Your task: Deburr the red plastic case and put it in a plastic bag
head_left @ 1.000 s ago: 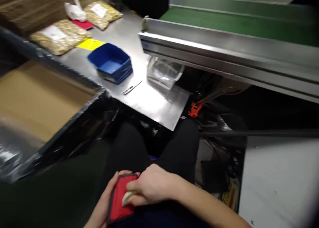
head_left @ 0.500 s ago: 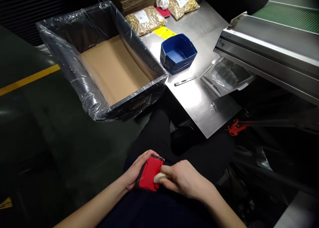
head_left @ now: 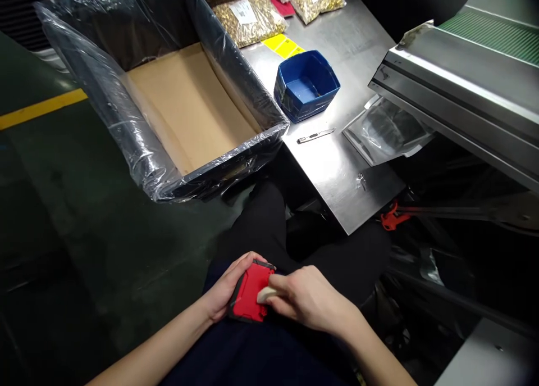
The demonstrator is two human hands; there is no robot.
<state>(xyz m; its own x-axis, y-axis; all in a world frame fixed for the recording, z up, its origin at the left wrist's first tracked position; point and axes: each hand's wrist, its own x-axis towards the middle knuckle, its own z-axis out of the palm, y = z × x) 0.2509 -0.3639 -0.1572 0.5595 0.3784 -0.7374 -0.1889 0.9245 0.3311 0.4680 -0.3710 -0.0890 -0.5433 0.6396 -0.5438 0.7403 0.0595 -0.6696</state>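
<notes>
Low over my lap, my left hand is closed round the far-left edge of a flat red case with black edges, which looks like a rugged phone case. My right hand pinches a small off-white piece between thumb and fingers. That piece touches the red face near its right side; what it is made of I cannot make out. The fingertips of my left hand are partly hidden behind the case.
A lined crate with cardboard inside stands at the left. On the metal table are a blue bin, a box cutter, yellow labels and filled bags. A green conveyor is at the right, with an orange-handled tool below.
The view has shifted slightly, so the crate sits higher in it. Both hands keep their hold; the off-white piece stays against the red case with little movement.
</notes>
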